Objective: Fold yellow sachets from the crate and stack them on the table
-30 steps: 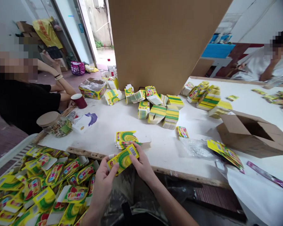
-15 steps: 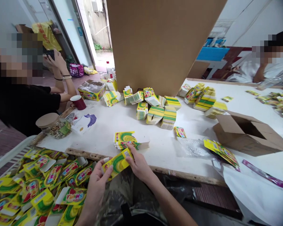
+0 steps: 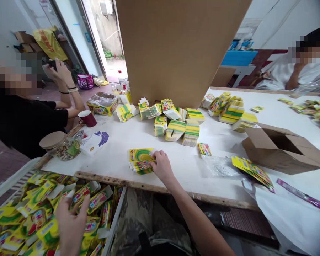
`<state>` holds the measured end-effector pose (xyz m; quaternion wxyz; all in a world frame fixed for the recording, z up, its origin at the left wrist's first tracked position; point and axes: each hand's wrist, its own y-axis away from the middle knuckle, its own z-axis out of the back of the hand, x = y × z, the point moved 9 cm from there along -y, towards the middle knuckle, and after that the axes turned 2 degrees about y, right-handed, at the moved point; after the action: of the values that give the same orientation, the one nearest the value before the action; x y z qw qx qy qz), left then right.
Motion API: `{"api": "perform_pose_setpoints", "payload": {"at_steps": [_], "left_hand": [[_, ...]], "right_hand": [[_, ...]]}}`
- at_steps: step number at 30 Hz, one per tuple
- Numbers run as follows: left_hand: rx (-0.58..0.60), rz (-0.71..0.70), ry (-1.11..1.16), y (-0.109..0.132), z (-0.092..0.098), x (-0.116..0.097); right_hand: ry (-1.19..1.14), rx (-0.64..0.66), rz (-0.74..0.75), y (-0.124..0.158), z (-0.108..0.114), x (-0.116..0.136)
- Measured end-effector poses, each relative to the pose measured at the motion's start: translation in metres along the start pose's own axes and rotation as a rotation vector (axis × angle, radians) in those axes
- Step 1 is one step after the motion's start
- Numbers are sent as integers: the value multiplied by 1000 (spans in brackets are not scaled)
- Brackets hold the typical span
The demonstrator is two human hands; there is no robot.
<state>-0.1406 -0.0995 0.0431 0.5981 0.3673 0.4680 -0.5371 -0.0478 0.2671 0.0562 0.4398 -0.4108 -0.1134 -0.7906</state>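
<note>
My left hand [image 3: 71, 222], slightly blurred, hangs over the white basket [image 3: 118, 213] with its fingers apart and nothing in them. Below it, yellow-green candy boxes [image 3: 44, 225] fill the basket, some with white end flaps sticking out. On the table near its front edge lies a small stack of flattened candy boxes [image 3: 140, 156], printed yellow and green. At the right end of that stack, my right hand [image 3: 162, 165] pinches a flattened box; the fingers hide most of that end.
Bundles of flattened boxes [image 3: 176, 129] stand further back, before a tall cardboard panel [image 3: 181, 49]. An open carton [image 3: 272, 156] and a clear plastic bag [image 3: 221, 167] lie right. A lidded jar [image 3: 61, 147] and red mug [image 3: 88, 119] stand left. Two people sit nearby.
The yellow box held between both hands has left them. My left hand has moved left over the basket and opened; my right hand has moved up to the stack on the table.
</note>
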Motion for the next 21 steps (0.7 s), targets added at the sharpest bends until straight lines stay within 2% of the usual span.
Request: {"api": "perform_pose_setpoints", "payload": {"at_steps": [2,5,7,9,11,13,15,19,21], "left_hand": [[126,-2,177,24,-39,-8],[357,-56,597,59,-94,-38],[436,47,853,77,-120,-51],[440,210,988,90,-138,-56],[374,318,1056,95,-144,-56],[285,354,1076,95,-142,-53],[244,378,1035,93,-139,-46],[326,439,934,97,-141,-28],[367,379,870,96,-138,-25]], "right_hand": [[-64,22,-2,8,0,7],[-194,110,25,32,-5,28],[-320,213,66,54,-13,48],[-474,328,96,76,-23,64],[-630,422,76,93,-32,73],[-718,469,34,103,-38,74],[-794,487,-13,105,-43,70],[-866,425,-111,97,-42,58],[-872,441,-112,94,-41,58]]}}
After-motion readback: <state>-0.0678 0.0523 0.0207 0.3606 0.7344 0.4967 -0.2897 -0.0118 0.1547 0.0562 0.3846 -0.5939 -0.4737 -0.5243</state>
